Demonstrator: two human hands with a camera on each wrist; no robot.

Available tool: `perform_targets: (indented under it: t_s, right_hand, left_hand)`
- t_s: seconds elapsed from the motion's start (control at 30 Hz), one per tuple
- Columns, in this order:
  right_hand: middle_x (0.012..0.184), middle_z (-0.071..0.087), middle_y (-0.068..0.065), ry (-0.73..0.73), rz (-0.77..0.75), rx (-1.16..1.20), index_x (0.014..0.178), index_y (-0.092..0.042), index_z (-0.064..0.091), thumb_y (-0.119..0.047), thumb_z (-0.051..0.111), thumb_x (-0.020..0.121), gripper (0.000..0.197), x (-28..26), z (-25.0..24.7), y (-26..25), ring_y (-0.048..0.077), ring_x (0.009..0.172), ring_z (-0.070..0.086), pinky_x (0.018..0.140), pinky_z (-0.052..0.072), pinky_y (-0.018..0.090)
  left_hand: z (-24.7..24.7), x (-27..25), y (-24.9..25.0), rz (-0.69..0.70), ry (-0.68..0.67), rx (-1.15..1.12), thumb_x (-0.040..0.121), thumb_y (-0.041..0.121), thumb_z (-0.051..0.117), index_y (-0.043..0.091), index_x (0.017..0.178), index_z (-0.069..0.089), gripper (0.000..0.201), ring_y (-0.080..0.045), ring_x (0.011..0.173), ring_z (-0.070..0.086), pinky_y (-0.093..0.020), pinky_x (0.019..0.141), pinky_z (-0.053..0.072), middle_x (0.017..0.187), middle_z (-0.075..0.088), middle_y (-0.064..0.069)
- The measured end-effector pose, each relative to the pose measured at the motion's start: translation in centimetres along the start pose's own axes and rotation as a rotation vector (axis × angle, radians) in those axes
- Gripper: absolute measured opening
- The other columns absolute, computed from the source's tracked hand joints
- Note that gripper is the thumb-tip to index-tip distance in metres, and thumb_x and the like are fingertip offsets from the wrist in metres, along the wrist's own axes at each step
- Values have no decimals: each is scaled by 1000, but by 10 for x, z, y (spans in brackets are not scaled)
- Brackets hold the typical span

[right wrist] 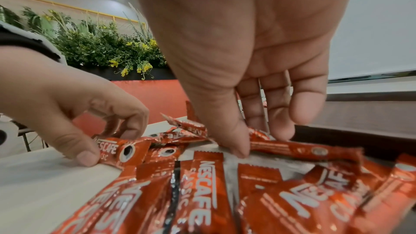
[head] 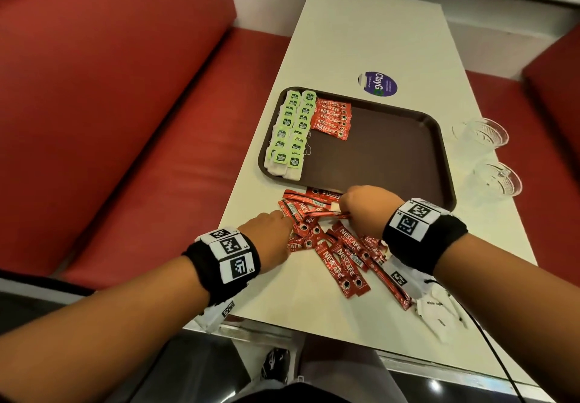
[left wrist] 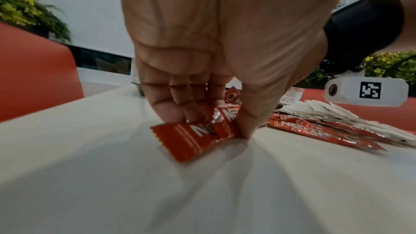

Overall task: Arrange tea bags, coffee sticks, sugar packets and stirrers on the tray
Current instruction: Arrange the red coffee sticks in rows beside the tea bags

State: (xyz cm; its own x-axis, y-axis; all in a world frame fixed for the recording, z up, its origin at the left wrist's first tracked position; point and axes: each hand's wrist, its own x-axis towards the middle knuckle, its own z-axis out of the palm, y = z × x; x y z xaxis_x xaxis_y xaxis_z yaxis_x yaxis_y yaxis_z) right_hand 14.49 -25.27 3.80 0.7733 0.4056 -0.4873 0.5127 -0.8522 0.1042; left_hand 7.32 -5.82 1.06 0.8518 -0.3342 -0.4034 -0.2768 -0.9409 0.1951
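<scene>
— While both hands work the loose pile, where does everything sit?

— On the white table [head: 361, 41] a brown tray [head: 392, 151] lies lengthwise; along its far-left side the green-tagged tea bags [head: 290, 129] lie in two overlapping columns, too tightly stacked to count exactly; just beside them a short fan of red coffee sticks [head: 332, 117], five as far as I can tell.

— And off the tray?

— A scattered heap of coffee sticks on the table [head: 339, 258] just before the tray's near edge, more than a dozen, overlapping so an exact count is not possible; white sugar packets [head: 439, 311] bunch at the near right, partly under the right wrist; two clear glass cups [head: 483, 135] stand beside the tray's right rim.

— The hands?

— The left hand [head: 270, 230] pinches one stick [left wrist: 195, 138] between thumb and curled fingers, against the table; the right hand [head: 367, 208] pinches another stick [right wrist: 299, 149] between thumb and fingertips, near the tray's edge; each wrist wears a black band with square markers.
</scene>
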Motion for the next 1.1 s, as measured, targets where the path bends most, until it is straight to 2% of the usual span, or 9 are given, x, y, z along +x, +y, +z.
perform_targets:
  t_s: [0.23, 0.43, 0.5, 0.57, 0.63, 0.77, 0.9, 0.97, 1.1]
  right_hand:
    - [99, 60, 3, 11, -25, -31, 107, -17, 65, -12, 53, 89, 23, 1, -1, -3, 22, 88, 61, 75, 52, 31]
    - [104, 65, 4, 20, -6, -2, 109, -14, 67, -12, 54, 89, 24, 4, -6, 2, 23, 92, 64, 81, 55, 33]
    - [96, 64, 1, 42, 9, 28, 93, -15, 68, -12, 54, 88, 15, 2, -13, 5, 22, 86, 61, 73, 51, 28]
    - [76, 52, -5, 90, 32, 81, 66, -23, 49, -13, 54, 87, 24, -1, -19, 8, 20, 75, 51, 59, 38, 22]
    - [65, 37, -10, 117, 39, 142, 64, -23, 36, -16, 56, 88, 32, -5, -26, 13, 18, 70, 43, 50, 25, 19]
    - [77, 58, -2, 201, -9, 238, 79, -18, 57, -23, 61, 87, 10, -13, -41, 20, 19, 72, 54, 56, 36, 22]
    - [80, 70, -2, 250, 13, 654, 86, -18, 69, -21, 69, 85, 3, -25, -63, 29, 12, 70, 65, 65, 54, 25]
    - [81, 73, 3, 186, -25, 988, 90, -13, 71, -14, 71, 84, 6, -29, -72, 30, 14, 70, 68, 68, 58, 25]
    - [79, 73, 9, 198, -85, 1374, 90, -5, 70, -4, 71, 83, 8, -27, -79, 25, 23, 70, 66, 73, 57, 33]
  left_hand:
    - [-6, 7, -7, 9, -78, -125, 87, 28, 67, 13, 112, 55, 31, -26, 95, 60, -33, 80, 49, 109, 63, -7]
    - [-20, 8, -15, 81, -71, -170, 89, 26, 63, 21, 91, 55, 10, -17, 79, 50, -25, 68, 36, 87, 55, 3]
    - [-30, 10, -18, 84, -39, -219, 89, 27, 64, 21, 95, 58, 11, -16, 78, 51, -23, 66, 36, 87, 55, 5]
    - [-41, 13, -21, 82, 20, -281, 89, 27, 64, 22, 93, 57, 10, -15, 74, 52, -23, 59, 37, 85, 56, 6]
    - [-53, 15, -20, 82, 87, -358, 91, 28, 62, 22, 91, 56, 9, -14, 71, 56, -23, 56, 41, 87, 59, 5]
    - [-70, 28, -15, 31, 167, -596, 100, 29, 47, 13, 103, 54, 18, -22, 79, 60, -34, 68, 51, 96, 64, -9]
    - [-76, 45, -9, -45, 296, -1142, 102, 27, 39, 13, 113, 53, 22, -31, 96, 66, -47, 87, 51, 106, 69, -6]
    - [-77, 50, -1, -57, 294, -1408, 102, 23, 39, 13, 111, 51, 18, -21, 90, 69, -44, 88, 52, 101, 69, -4]
    - [-76, 59, 15, -57, 185, -1729, 101, 24, 40, 11, 111, 49, 19, -24, 79, 66, -46, 86, 52, 95, 66, -13]
